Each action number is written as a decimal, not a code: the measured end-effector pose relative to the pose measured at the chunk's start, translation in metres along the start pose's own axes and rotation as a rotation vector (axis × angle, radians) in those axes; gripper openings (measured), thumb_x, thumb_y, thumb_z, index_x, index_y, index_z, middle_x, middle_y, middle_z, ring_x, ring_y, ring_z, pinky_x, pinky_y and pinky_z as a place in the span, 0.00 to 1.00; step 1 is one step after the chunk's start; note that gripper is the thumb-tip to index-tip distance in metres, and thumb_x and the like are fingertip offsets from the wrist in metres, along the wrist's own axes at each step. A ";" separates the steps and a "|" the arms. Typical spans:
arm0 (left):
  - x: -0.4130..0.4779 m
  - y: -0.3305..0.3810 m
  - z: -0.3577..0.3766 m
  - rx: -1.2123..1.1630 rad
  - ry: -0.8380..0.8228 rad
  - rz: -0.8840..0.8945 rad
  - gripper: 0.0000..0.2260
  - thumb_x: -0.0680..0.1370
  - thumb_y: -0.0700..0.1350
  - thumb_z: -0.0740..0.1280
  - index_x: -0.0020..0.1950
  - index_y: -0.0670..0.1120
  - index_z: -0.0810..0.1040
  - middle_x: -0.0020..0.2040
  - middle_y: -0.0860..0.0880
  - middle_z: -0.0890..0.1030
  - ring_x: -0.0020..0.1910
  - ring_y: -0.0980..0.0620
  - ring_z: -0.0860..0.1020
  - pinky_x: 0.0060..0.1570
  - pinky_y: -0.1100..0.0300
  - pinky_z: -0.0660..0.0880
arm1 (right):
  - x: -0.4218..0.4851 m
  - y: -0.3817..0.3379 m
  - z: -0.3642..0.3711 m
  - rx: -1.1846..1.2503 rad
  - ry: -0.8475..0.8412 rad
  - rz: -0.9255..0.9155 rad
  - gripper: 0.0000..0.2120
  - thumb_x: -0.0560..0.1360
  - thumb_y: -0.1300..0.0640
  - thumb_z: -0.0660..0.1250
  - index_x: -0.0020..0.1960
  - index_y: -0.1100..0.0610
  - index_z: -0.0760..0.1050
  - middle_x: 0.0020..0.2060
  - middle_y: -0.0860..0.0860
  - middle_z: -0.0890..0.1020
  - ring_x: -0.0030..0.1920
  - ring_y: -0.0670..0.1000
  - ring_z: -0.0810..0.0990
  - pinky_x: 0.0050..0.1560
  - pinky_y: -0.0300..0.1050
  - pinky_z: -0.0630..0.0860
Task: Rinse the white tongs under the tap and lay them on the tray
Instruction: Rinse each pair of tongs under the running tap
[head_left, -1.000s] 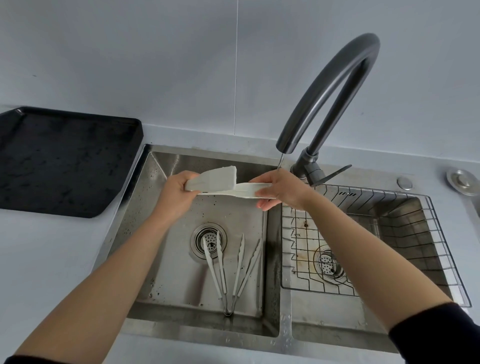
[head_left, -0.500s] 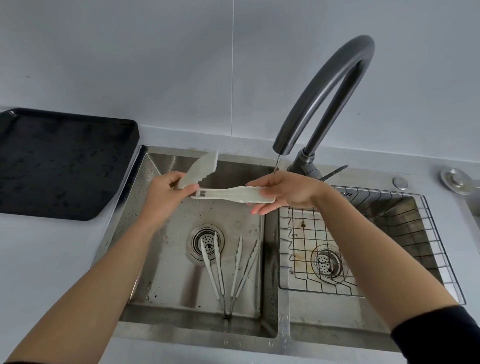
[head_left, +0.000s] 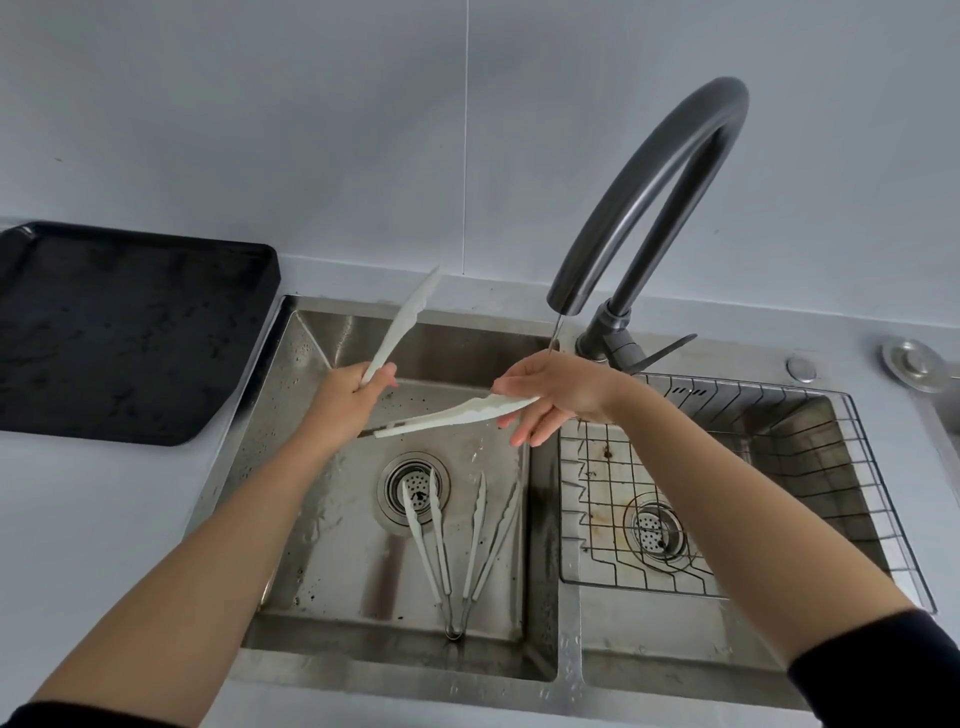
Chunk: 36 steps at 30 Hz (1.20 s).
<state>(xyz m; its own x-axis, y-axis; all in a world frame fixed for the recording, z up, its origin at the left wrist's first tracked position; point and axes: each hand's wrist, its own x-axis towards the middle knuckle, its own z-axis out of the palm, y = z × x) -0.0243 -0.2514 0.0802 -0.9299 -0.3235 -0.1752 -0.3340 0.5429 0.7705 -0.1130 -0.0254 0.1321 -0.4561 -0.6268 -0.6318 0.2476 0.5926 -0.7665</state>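
I hold a pair of white tongs (head_left: 457, 415) spread wide over the left sink basin. My left hand (head_left: 353, 392) grips them near the hinge, and one arm of the tongs sticks up toward the back wall. My right hand (head_left: 550, 395) touches the tip of the other arm, fingers loosely curled around it. A thin stream of water falls from the dark tap (head_left: 649, 197) onto the back of my right hand. The black tray (head_left: 130, 332) lies on the counter to the left, with nothing on it.
Two more pairs of tongs (head_left: 457, 540) lie on the bottom of the left basin (head_left: 332, 545), by the drain. A wire rack (head_left: 779, 467) sits in the right basin. The tap lever (head_left: 670, 345) points right. A round metal cap (head_left: 914, 364) sits at the far right.
The tongs have opened wide: one arm swung up toward the wall while the other stayed under my right hand. My left hand shifted slightly left.
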 end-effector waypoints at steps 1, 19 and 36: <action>0.001 0.000 0.001 -0.026 -0.062 -0.035 0.14 0.79 0.51 0.57 0.44 0.46 0.79 0.26 0.53 0.66 0.24 0.56 0.65 0.26 0.63 0.62 | 0.000 0.000 -0.002 -0.011 0.011 -0.004 0.17 0.78 0.52 0.60 0.62 0.61 0.71 0.45 0.53 0.82 0.37 0.49 0.84 0.36 0.39 0.81; -0.008 0.017 0.042 -0.178 -0.982 -0.321 0.11 0.77 0.47 0.62 0.41 0.48 0.83 0.31 0.51 0.76 0.24 0.58 0.73 0.26 0.66 0.72 | 0.001 0.015 -0.025 -0.360 0.308 -0.158 0.05 0.72 0.63 0.66 0.40 0.57 0.80 0.43 0.48 0.81 0.40 0.55 0.83 0.39 0.45 0.82; 0.000 0.034 -0.007 -0.264 -0.285 0.040 0.04 0.75 0.44 0.67 0.47 0.47 0.80 0.43 0.51 0.81 0.38 0.63 0.77 0.38 0.71 0.70 | 0.011 0.024 -0.008 -0.109 0.524 -0.120 0.06 0.75 0.60 0.65 0.39 0.59 0.74 0.32 0.54 0.80 0.27 0.48 0.81 0.29 0.37 0.80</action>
<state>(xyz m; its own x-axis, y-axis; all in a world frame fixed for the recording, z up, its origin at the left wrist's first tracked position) -0.0346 -0.2387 0.1108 -0.9593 -0.0580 -0.2762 -0.2799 0.3207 0.9049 -0.1187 -0.0141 0.1074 -0.8472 -0.3740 -0.3772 0.0903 0.5984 -0.7961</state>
